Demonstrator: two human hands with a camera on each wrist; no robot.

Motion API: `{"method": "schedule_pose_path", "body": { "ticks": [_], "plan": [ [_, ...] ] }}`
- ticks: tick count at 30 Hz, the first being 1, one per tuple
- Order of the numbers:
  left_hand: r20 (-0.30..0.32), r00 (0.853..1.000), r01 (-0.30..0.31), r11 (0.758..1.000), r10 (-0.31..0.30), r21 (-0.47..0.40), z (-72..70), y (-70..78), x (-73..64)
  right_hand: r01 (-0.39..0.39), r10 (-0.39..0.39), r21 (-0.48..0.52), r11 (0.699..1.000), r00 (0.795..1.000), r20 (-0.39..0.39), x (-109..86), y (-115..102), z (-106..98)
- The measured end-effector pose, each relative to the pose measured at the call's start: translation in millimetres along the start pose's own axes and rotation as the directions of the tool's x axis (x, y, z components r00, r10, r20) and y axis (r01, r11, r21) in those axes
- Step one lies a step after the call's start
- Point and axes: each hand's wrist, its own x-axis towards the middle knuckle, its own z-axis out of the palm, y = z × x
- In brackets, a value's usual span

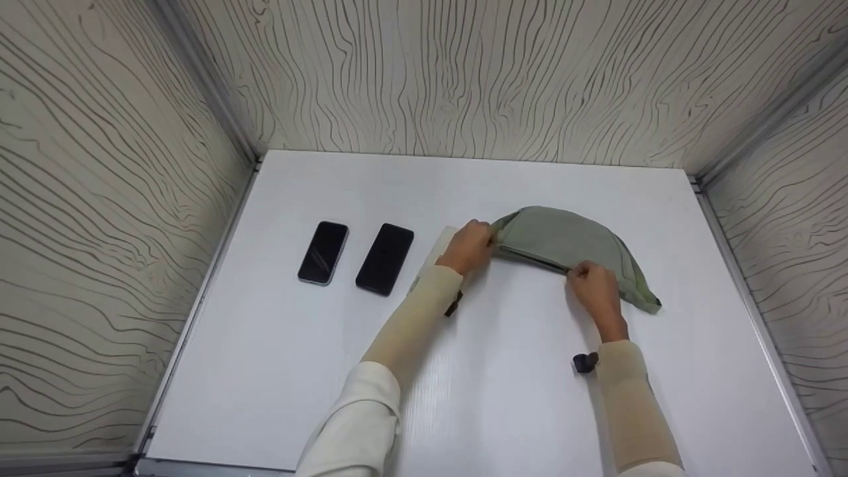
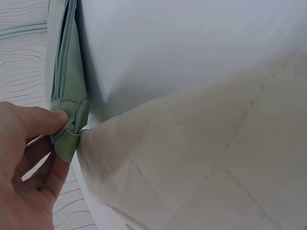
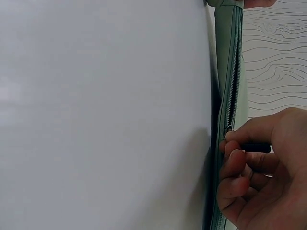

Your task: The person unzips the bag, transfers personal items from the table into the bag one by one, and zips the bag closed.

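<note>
A sage-green belt bag lies on the right half of the white table, its curved side facing away. My left hand pinches the bag's left end by a webbing tab, thumb on the fabric. With thumb and fingertips, my right hand grips the dark zipper pull along the bag's near edge. The zipper runs from that hand toward the left end. A dark line shows along it in the head view. My fingers partly hide the slider.
Two dark-screened phones, a left one and a right one, lie left of the bag. A cream quilted piece lies beside and partly under my left arm. Patterned panels enclose the table.
</note>
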Motion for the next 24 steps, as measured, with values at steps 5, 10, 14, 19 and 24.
{"method": "schedule_pose_path", "body": {
  "ticks": [5,10,14,19,24],
  "plan": [
    [-0.011,1.000,-0.003,1.000,0.003,-0.005,0.6,-0.6,0.5,-0.028,0.028,0.007,1.000,1.000,0.012,-0.6,2,-2],
    [-0.005,1.000,-0.009,1.000,0.009,0.005,0.1,-0.8,0.8,-0.042,0.042,0.001,0.999,0.999,0.018,-1.5,4,-4],
    [-0.001,1.000,-0.023,0.999,0.023,0.031,-1.6,-1.0,1.3,-0.043,0.043,-0.005,0.999,0.999,0.018,-1.3,5,-4],
    [-0.003,1.000,-0.023,0.999,0.024,0.033,-2.5,-1.3,2.4,-0.038,0.038,0.003,0.999,0.999,0.015,-1.7,6,-6],
    [-0.012,1.000,-0.020,0.999,0.021,0.026,-2.7,-1.9,2.3,-0.037,0.037,0.003,0.999,0.999,0.012,-1.0,11,-6]
  ]
}}
